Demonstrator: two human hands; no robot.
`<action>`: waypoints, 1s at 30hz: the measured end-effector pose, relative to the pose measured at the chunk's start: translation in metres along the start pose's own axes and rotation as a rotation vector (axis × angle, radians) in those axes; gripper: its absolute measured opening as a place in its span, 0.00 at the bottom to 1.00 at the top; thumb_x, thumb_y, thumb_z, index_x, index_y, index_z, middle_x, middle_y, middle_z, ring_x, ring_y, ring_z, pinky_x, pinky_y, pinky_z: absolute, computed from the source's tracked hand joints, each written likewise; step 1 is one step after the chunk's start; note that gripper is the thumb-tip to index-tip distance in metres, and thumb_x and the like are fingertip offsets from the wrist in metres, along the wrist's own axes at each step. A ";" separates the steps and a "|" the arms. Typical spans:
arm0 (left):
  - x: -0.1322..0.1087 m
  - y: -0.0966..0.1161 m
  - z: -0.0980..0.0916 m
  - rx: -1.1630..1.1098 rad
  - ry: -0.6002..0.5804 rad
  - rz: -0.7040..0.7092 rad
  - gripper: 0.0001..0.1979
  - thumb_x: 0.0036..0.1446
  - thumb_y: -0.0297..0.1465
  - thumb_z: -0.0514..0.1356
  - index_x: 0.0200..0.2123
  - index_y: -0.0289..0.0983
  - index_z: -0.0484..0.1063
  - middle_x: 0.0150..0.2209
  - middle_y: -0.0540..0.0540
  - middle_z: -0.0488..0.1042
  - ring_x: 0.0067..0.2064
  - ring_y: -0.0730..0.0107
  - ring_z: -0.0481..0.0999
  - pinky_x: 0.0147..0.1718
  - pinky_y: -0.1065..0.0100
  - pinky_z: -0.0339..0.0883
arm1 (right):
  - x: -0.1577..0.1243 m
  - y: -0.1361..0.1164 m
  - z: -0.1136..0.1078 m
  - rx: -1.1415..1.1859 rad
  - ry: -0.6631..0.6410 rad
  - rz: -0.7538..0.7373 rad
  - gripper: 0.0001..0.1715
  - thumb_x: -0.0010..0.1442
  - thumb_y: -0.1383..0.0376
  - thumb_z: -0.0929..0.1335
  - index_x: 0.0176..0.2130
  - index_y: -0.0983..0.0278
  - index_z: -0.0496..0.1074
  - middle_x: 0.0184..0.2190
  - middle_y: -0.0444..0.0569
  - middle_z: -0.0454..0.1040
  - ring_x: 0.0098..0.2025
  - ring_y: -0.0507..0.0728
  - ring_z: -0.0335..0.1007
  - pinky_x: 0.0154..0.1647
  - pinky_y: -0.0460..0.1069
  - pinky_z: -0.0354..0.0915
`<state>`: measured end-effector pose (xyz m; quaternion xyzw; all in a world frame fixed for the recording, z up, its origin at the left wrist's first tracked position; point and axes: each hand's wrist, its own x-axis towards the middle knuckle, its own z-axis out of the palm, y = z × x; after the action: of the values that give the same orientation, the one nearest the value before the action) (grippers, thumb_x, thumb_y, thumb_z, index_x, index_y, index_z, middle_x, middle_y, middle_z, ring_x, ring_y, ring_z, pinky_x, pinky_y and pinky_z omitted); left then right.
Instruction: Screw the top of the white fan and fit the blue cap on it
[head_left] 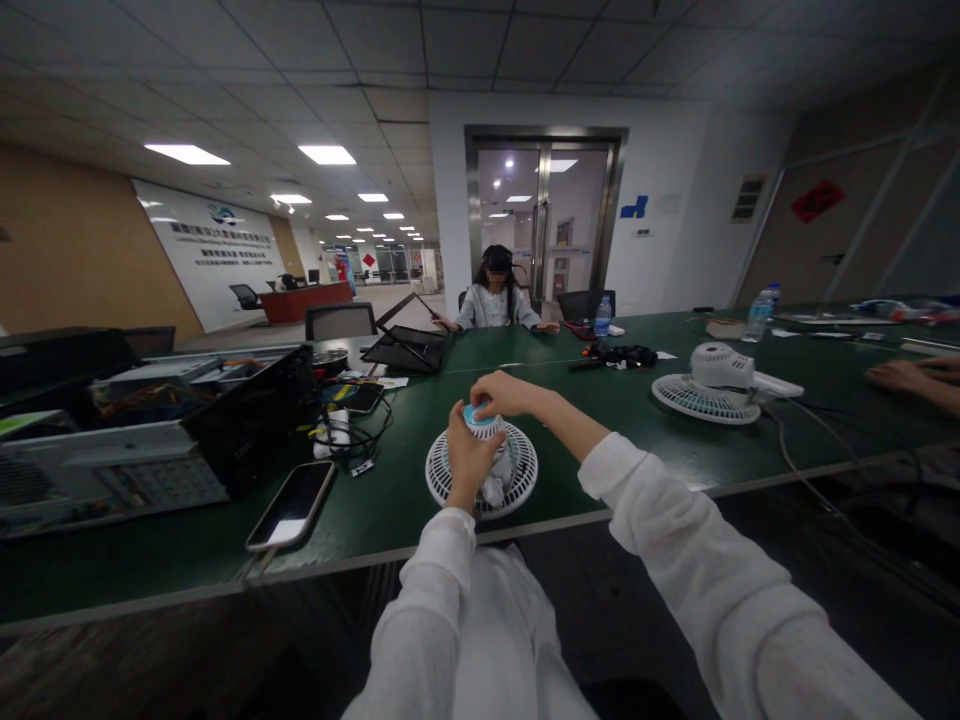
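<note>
Across the middle of the frame, a long green bench (397,480) is seen, with many things set on it. At the left, a big open computer case (210,440) is laid on it. At the right, a second fan (720,385) is laid face down. Just below the centre of the frame, a white fan (523,475) is set face down too, with its round cage flat on the bench and its back pointed up. Its long line seems to be aimed at the lower edge of the frame, though it is partly hidden by fingers. At the lower left, a phone (291,507) is laid, well apart from the white fan. The fan's back is held by the left hand (472,455), with the thumb put on one side and the fingers on the other. The right hand (506,393) is bent over from the right; whether anything is pinched by it cannot be told. On top of the fan's back, a small blue disc (471,413) is seen, right under the right hand's fingertips, so that hand is the nearer one.
</note>
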<state>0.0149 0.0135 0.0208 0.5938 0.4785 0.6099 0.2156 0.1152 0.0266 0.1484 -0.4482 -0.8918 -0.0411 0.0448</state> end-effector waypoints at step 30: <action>0.001 -0.003 0.001 -0.030 0.016 0.042 0.38 0.38 0.30 0.68 0.53 0.37 0.56 0.53 0.39 0.64 0.57 0.53 0.64 0.57 0.52 0.55 | -0.006 -0.029 0.020 -0.111 0.130 0.330 0.19 0.62 0.64 0.60 0.50 0.71 0.67 0.42 0.65 0.74 0.44 0.65 0.72 0.40 0.53 0.65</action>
<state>0.0145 0.0156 0.0184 0.5953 0.4586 0.6262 0.2077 0.0948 0.0065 0.1269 -0.5866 -0.7978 -0.1113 0.0836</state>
